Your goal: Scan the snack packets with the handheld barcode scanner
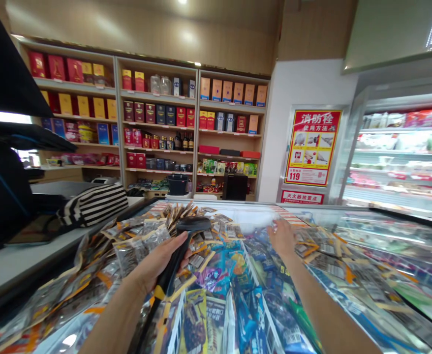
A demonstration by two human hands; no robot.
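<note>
My left hand [166,260] is wrapped round the handle of a black and yellow barcode scanner [194,225], whose head points away from me. A dark cable runs down from its handle. Further right, my right hand [283,238] reaches over the dark blue ice cream packets [265,253] at the far end of the chest freezer. Its fingers are slightly bent and apart, with nothing visible between them. Between my arms lie colourful ice cream packets [219,275] in white wire baskets [251,260]. Clear packets with orange edges [135,250] are heaped left of the scanner.
More clear packets [352,260] lie on the right side of the freezer. At left stand a counter [2,268], a striped bag [96,205] and a dark monitor [5,64]. Shelves of boxed goods [157,120] line the back wall, and a lit refrigerated display [404,152] stands right.
</note>
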